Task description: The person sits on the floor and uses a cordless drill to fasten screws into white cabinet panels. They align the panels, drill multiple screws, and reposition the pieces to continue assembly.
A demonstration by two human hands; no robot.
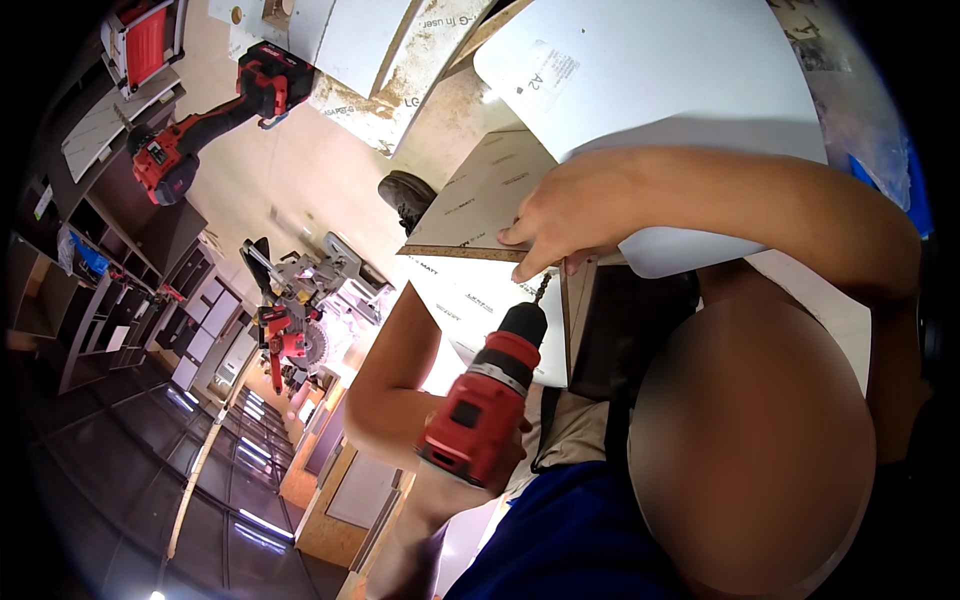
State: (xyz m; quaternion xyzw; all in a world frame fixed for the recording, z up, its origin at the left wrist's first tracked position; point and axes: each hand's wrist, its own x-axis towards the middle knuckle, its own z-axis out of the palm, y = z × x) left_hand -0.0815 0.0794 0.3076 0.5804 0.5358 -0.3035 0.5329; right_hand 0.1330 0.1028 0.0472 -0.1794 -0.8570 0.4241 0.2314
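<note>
My left hand [462, 488] is closed round the grip of a red and black cordless drill [483, 403]. A twisted drill bit [543, 288] points up at the corner of a pale chipboard panel [440, 310]; I cannot tell whether it touches. My right hand [570, 212], its arm reaching in from the right, grips the top corner of a board [490, 188] with bare brown edges, beside the bit. The fingers bend over the edge; the thumb is partly hidden. A bare bent limb [385, 395] shows behind the drill; whose it is I cannot tell.
A large white panel [680, 70] lies beyond my right forearm. At the upper left are a red and black cordless tool [200, 125] and other boards [350, 60]. A mitre saw [300, 310] and dark shelving [110, 290] stand left. A dark shoe [407, 197] is near the board.
</note>
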